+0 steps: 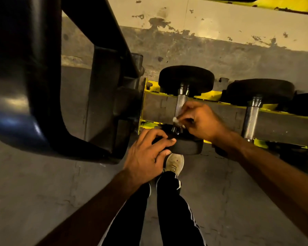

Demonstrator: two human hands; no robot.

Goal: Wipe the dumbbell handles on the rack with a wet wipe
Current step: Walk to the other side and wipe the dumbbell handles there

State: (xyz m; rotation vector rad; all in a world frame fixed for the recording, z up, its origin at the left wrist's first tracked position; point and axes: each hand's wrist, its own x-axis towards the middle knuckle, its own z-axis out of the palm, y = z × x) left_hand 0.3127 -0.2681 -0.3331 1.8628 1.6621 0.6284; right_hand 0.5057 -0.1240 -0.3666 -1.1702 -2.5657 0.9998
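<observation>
While gripping the near black rubber dumbbell head point(187, 148) with curled left hand point(146, 153), pinches small white wet wipe point(175, 119) in right hand point(203, 121), pressed to knurled steel dumbbell handle point(180, 102) on low yellow metal rack point(210, 95).

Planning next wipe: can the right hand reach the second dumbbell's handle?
Probably yes: the second dumbbell's handle lies bare beside the right hand, which pinches the wet wipe; nothing stands between.
</observation>
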